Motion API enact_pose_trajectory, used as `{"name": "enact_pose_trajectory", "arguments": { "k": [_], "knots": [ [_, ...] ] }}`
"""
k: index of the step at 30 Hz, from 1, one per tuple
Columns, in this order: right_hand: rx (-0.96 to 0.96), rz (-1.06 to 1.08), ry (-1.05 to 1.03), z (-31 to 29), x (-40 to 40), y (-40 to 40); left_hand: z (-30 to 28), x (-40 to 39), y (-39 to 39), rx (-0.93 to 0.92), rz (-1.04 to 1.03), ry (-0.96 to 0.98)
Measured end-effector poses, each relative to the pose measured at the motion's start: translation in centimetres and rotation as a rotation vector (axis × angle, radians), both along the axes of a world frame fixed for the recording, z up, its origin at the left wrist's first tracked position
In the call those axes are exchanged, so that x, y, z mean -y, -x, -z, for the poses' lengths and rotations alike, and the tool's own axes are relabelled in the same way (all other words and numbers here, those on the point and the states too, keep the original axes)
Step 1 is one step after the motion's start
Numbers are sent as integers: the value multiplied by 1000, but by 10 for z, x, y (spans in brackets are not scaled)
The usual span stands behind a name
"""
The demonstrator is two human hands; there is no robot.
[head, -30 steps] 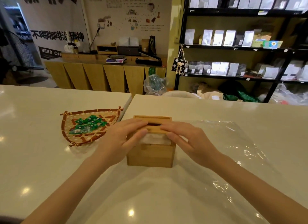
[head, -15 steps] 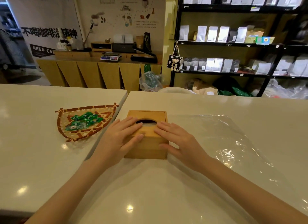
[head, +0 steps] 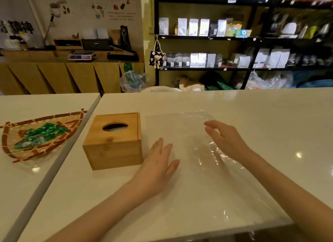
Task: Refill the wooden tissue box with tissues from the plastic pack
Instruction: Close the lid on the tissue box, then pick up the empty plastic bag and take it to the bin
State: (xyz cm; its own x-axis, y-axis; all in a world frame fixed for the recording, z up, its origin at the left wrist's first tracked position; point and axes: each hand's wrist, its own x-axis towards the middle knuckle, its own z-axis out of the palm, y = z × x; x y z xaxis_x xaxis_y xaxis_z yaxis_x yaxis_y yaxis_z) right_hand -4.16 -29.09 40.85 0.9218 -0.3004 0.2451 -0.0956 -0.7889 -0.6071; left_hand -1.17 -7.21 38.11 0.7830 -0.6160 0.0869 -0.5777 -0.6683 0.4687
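The wooden tissue box [head: 115,140] stands on the white table with its lid on; white tissue shows through the oval slot. Right of it the clear plastic pack [head: 201,151] lies flat and crinkled on the table. My left hand [head: 158,162] hovers just right of the box, fingers straight, over the pack's left part and holding nothing. My right hand [head: 225,139] is above the pack's middle with fingers loosely bent and empty.
A woven basket [head: 10,151] with green wrapped sweets sits on the adjoining table at left. A seam [head: 79,133] divides the two tabletops. Behind are a wooden counter [head: 54,74] and black shelves [head: 252,39] of bags.
Both hands left the box lid and moved right, over the plastic pack. The lid, being fitted a second ago, now sits closed. The view has swung right.
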Motion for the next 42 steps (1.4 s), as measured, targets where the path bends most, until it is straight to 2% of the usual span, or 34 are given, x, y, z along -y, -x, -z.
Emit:
{"name": "enact_pose_trajectory", "arguments": {
  "k": [3,7,10,12,15,19,22,27,29,33,36,39,42],
  "knots": [
    [-171,176,164,20,27,11,15,10,-7,16,-39,-203],
    [-311,317,284,38,44,21,22,11,-8,-47,-111,-219],
    [-254,298,276,43,46,24,21,14,-9,4,-136,-224],
    [-177,303,142,42,46,22,17,15,-9,-25,-133,-174],
    [-60,345,-23,39,48,21,8,15,-9,-129,-120,-26],
    [37,356,-188,36,49,23,5,16,-10,-204,-164,382],
    [130,335,-411,30,51,24,-4,21,-9,-462,-269,704],
    [191,358,-703,10,64,30,-19,24,-21,-774,-305,934],
    [216,362,-780,1,69,34,-28,26,-25,-836,-276,944],
    [280,308,-829,-16,77,38,-46,31,-29,-668,-245,923],
    [333,251,-798,-28,81,40,-62,32,-29,-450,-257,802],
    [300,194,-536,-39,82,42,-79,30,-33,-158,-238,699],
    [254,226,-216,-53,78,40,-94,26,-38,129,-220,643]
  ]
}}
